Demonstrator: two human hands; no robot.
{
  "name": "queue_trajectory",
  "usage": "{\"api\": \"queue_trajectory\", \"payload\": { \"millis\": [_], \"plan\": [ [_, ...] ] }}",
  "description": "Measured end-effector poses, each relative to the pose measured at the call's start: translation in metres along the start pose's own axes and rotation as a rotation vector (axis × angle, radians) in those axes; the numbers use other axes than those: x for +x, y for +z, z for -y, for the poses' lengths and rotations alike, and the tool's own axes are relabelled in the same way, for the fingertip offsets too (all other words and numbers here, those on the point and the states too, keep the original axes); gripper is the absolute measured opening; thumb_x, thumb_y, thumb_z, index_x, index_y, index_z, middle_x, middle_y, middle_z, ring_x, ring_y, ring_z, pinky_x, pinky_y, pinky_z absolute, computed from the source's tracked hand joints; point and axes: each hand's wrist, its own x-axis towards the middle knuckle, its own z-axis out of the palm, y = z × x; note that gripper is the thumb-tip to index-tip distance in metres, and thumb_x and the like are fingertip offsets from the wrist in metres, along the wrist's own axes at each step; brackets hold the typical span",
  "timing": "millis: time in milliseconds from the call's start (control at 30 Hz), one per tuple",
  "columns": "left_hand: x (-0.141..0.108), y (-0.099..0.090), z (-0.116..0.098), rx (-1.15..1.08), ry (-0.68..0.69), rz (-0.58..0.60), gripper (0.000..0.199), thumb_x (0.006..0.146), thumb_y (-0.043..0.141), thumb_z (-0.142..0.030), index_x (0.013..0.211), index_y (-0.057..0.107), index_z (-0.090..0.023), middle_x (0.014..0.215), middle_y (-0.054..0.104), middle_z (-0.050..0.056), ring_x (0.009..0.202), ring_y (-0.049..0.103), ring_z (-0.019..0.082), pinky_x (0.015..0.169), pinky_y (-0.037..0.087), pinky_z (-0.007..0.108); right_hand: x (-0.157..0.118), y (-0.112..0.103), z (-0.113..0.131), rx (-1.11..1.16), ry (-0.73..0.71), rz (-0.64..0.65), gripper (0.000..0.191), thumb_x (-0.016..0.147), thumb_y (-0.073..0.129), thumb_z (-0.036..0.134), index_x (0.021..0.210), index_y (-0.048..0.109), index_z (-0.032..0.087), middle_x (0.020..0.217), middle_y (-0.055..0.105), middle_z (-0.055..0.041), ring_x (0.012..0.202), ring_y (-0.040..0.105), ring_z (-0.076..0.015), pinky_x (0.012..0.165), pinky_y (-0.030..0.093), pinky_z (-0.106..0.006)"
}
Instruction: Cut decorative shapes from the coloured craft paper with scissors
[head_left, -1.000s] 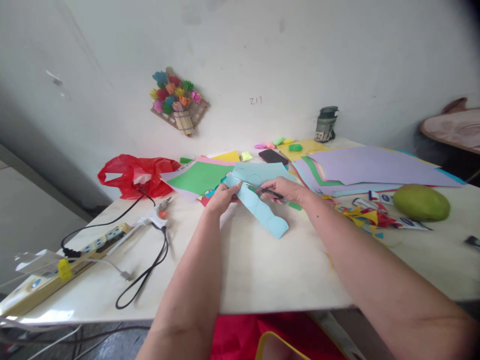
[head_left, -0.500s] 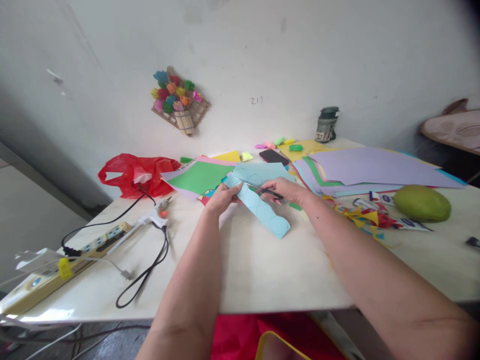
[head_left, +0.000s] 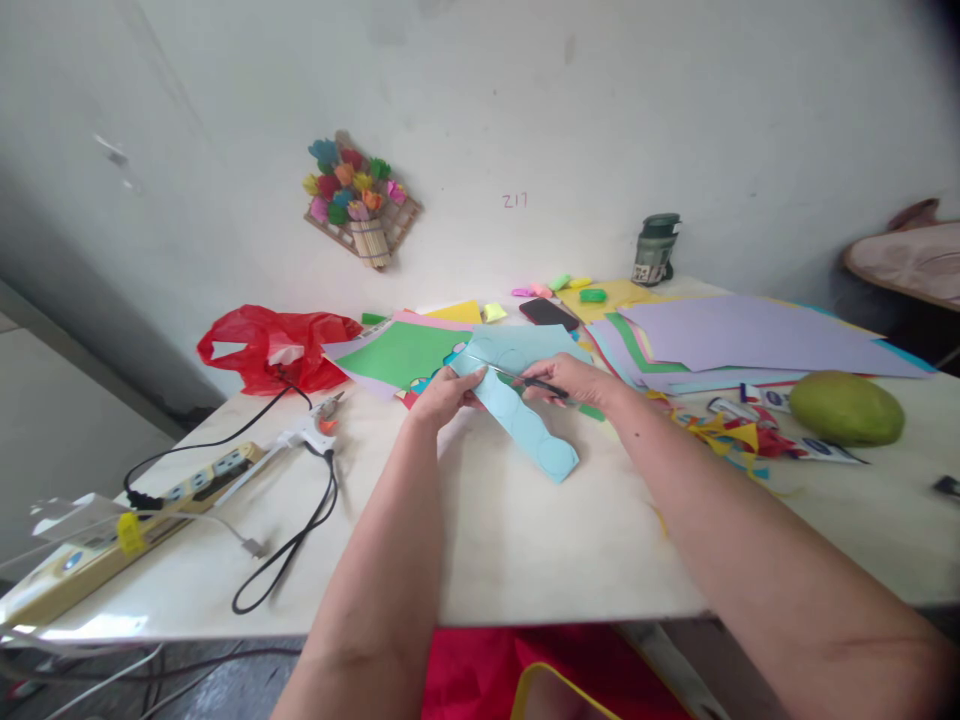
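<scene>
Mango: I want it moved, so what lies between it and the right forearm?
In the head view, colored paper scraps and tubes lie there.

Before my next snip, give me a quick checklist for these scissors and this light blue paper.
1. Right hand on the scissors: ok, holding the dark handles.
2. Left hand gripping the light blue paper: ok.
3. Left thumb well away from the blades: not ok, they look close.
4. Circle outlines visible: ok.
5. Glue gun apart from the paper: ok, off to the left.
6. Glue gun cold: cannot tell.
</scene>
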Motion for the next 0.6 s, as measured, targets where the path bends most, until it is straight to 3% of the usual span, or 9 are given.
{"api": "queue_trajectory", "payload": {
  "millis": [233, 400, 600],
  "plan": [
    [0.000, -0.002, 0.000, -0.042, -0.031, 0.014, 0.025, 0.066, 0.069, -0.034, 0.072, 0.062, -0.010, 0.065, 0.065, 0.007, 0.056, 0.061, 0.016, 0.058, 0.052, 0.031, -0.003, 0.002, 0.003, 0.071, -0.003, 0.049, 0.031, 0.063, 0.066, 0.031, 0.086, 0.066, 0.010, 0.045, 0.046, 0.0054, 0.036, 0.033, -0.0039, 0.034, 0.025, -0.019],
    [0.001, 0.006, 0.002, -0.145, 0.003, 0.000, 0.028, 0.065, 0.070, -0.033, 0.080, 0.062, -0.010, 0.067, 0.065, 0.007, 0.059, 0.062, 0.016, 0.059, 0.051, 0.029, -0.005, 0.002, 0.007, 0.137, -0.017, 0.022, 0.021, 0.065, 0.063, 0.031, 0.073, 0.062, 0.012, 0.044, 0.046, 0.0046, 0.037, 0.034, -0.0048, 0.033, 0.025, -0.020],
    [0.008, 0.022, 0.006, -0.278, 0.091, -0.124, 0.032, 0.067, 0.067, -0.036, 0.086, 0.059, -0.012, 0.064, 0.062, 0.003, 0.050, 0.056, 0.011, 0.049, 0.046, 0.025, -0.004, 0.002, 0.004, 0.211, -0.046, -0.009, 0.014, 0.064, 0.061, 0.026, 0.061, 0.055, 0.014, 0.045, 0.046, 0.0041, 0.036, 0.033, -0.0043, 0.032, 0.023, -0.020]
  ]
}}
